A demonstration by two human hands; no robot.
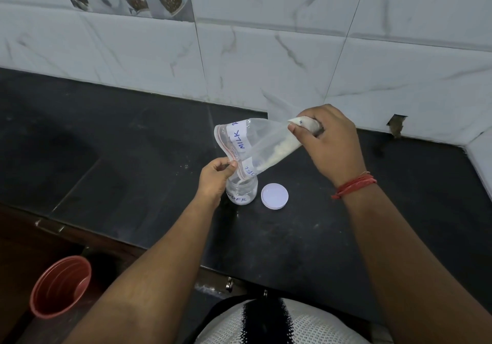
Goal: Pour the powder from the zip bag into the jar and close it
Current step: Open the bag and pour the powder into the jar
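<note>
A person stands at a dark stone desk (133,141) that meets a white marble-patterned tile wall (266,51) along its back edge. Both bare arms reach forward over the desk.

The right hand (332,141) is raised nearer the back edge, its grip clenched around the bunched bottom end of a clear zip bag (255,144). The bag slopes down toward the left hand, with white powder (279,149) gathered along its lower fold. White labels on the bag carry blue handwriting; "MILK" is readable. A band of red thread (354,185) circles the right wrist.

The left hand (215,176) pinches the red-edged zip opening of the bag between thumb and fingers, holding that mouth directly over a small clear jar (243,193). The jar stands upright on the desk, roughly midway between the front and back edges, partly hidden behind the left hand. A little white powder lies in its bottom, and a label on it ends in "DER".

A round white lid (274,196) lies flat on the desk just beside the jar, on its right, not touching it.

Below the front edge of the desk, toward the left, sits a red bucket (60,287).
</note>
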